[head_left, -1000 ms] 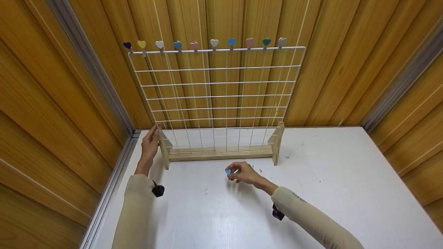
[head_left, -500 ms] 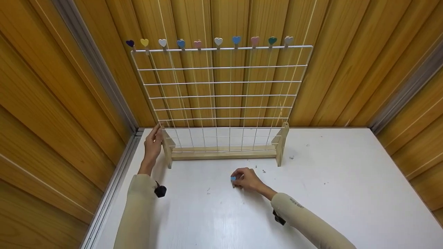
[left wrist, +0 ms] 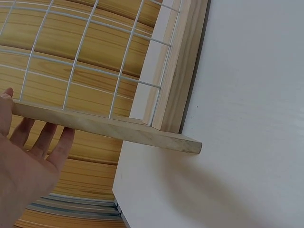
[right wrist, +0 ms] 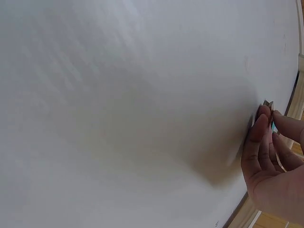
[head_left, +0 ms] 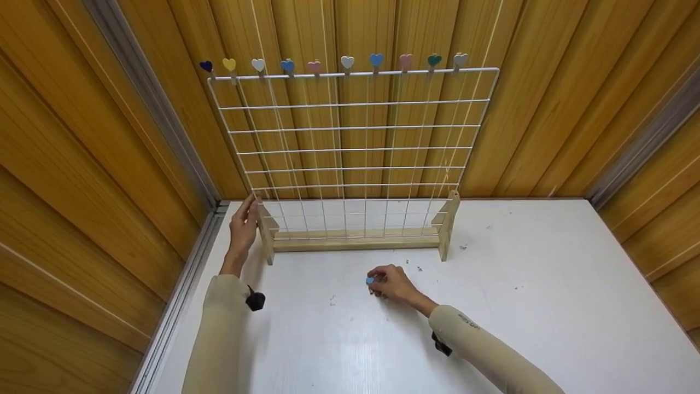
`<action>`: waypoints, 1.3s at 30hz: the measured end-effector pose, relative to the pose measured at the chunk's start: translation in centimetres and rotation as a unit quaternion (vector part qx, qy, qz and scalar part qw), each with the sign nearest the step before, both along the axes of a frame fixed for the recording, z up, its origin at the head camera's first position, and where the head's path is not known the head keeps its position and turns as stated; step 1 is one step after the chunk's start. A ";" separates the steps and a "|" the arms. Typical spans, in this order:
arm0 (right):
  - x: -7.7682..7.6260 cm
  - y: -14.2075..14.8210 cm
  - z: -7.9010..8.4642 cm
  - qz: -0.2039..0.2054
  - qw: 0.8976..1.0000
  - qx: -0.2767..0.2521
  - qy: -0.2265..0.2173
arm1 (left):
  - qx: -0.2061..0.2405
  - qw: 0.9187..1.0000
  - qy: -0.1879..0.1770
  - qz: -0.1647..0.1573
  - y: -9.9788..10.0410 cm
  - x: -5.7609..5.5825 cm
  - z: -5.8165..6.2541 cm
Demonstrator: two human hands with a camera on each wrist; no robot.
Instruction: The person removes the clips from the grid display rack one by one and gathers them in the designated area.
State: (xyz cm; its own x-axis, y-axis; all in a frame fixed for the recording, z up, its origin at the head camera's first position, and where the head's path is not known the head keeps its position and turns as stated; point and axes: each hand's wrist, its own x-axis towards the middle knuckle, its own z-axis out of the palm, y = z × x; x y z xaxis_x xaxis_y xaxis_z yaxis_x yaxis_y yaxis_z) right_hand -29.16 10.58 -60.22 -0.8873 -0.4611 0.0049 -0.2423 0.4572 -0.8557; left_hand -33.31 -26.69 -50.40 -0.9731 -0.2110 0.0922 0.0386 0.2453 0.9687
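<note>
A blue heart clip (head_left: 369,280) is pinched between the thumb and fingers of the right hand (head_left: 392,284), low over the middle of the table (head_left: 306,339), on the near side of the wire rack (head_left: 361,73). The blue heart is turned to the far left of the fingertips, and a bit of wood is seen emerging on the near side, so the long axis seems to be run roughly far to near. Most of the clip's body is covered by the fingers; in the right wrist view only wooden tips and a sliver of blue can be made out. Whether the table is touched by the clip cannot be told.

The left upright (left wrist: 118,135) of the rack is gripped by the left hand (head_left: 244,230), with three fingers laid against its outer side; the thumb is partly cut off in the left wrist view. The rack is held upright, its width set left to right, between this upright and the right upright (head_left: 448,230), which are joined by a wooden base bar (head_left: 355,246). Ten heart clips (head_left: 347,62) are lined along the top wire, hearts upward. Wood-grained panels (head_left: 547,109) are seen beyond.
</note>
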 end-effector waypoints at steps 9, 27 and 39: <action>-0.6 1.5 2.6 -0.006 0.998 0.006 0.067 | -0.008 1.000 -0.008 0.005 0.2 -0.1 -0.2; -2.1 7.3 21.8 -0.090 0.952 -0.002 0.293 | 0.016 1.000 0.000 0.000 0.1 0.3 -0.6; -2.5 9.9 31.2 -0.175 0.910 -0.018 0.376 | 0.007 1.000 -0.017 -0.001 0.2 0.8 -0.2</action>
State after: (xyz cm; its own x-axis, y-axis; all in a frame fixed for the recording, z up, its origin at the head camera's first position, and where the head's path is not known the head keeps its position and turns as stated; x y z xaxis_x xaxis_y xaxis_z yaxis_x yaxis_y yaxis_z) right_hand -31.65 20.49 -28.99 -0.7199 -0.1382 0.6802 -0.6097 0.5941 -0.5246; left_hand -32.51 -26.52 -50.58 -0.9760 -0.2107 0.0558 0.0058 0.2308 0.9730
